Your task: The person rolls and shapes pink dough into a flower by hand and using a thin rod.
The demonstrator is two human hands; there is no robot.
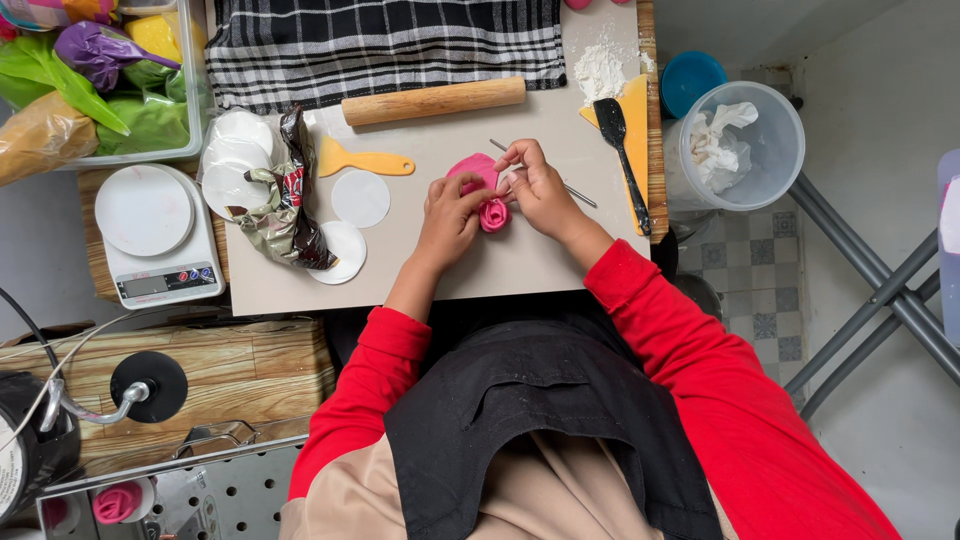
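Evidently soft, easily dented: both hands, left and right, pinched the pink fondant rose between them; hold at base.

Home baking corner; rolling pin, kitchen scale.

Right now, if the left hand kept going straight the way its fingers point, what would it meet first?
The left hand points up and right at the pink rose it already touches; beyond it, probably the right hand, though depth is unclear.
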